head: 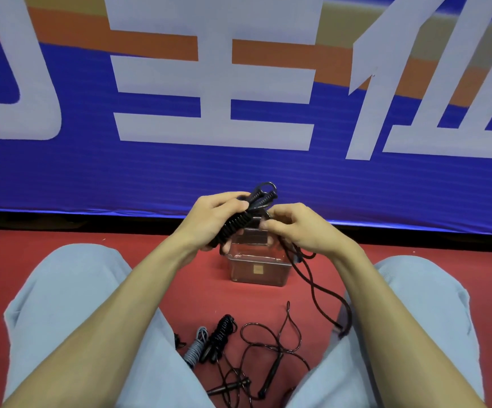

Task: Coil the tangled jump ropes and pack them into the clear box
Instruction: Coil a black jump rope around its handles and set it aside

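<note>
Left hand wrapped round black coiled rope bundle, held over clear box on red floor. Right hand pinches loose cord. Tangled ropes lie between knees, near side of box.

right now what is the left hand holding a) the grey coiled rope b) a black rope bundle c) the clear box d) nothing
b: the left hand grips the black rope bundle above the clear box, the right hand pinches its loose tail, and the grey coiled rope lies on the floor.
</note>
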